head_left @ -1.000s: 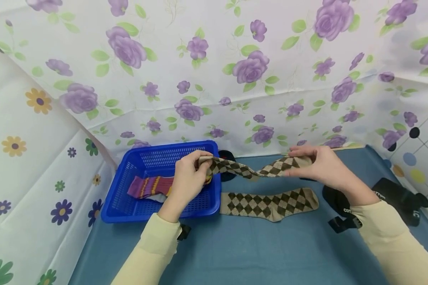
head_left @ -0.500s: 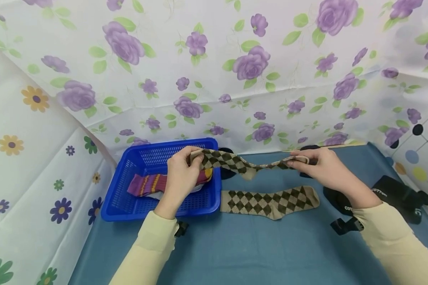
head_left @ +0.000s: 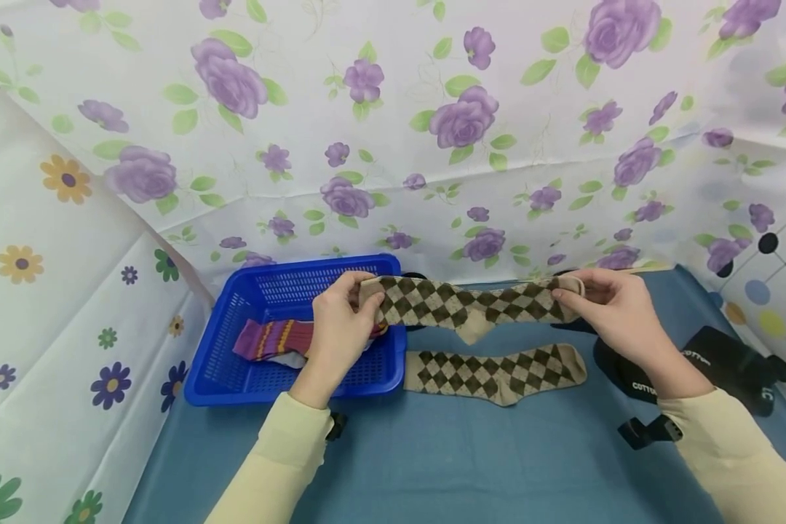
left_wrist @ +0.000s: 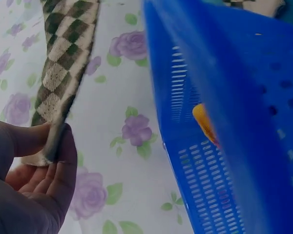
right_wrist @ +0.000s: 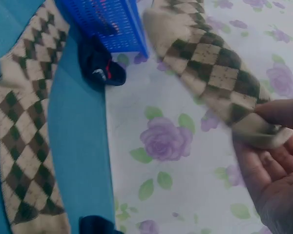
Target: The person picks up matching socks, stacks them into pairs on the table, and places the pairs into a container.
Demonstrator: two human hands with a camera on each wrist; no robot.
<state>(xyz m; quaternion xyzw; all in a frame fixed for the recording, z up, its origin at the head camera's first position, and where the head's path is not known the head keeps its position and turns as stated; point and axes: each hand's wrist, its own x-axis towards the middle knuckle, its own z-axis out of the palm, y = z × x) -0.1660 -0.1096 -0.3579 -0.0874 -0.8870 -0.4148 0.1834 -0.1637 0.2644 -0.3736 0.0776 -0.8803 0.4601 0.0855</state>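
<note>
A beige and brown argyle sock [head_left: 426, 302] is stretched sideways in the air, its heel hanging down in the middle. My left hand [head_left: 337, 327] pinches one end between thumb and fingers, in front of the basket's right part. At the other end, my right hand [head_left: 622, 313] grips the sock the same way. In the left wrist view the left thumb and fingers [left_wrist: 39, 165] hold the sock's end, and the right wrist view shows the right hand's pinch. A matching argyle sock [head_left: 471, 375] lies flat on the blue table below.
A blue plastic basket [head_left: 193, 386] stands at the left, with a purple, red and yellow striped sock [head_left: 282, 338] inside. Black items with white lettering [head_left: 727, 364] lie at the right. A dark sock-like item [right_wrist: 100, 63] lies by the flowered backdrop [head_left: 458, 182].
The held sock has gone from slack and twisted to drawn out nearly straight, its patterned side facing me. My right hand has moved to the right; the left hand has shifted slightly.
</note>
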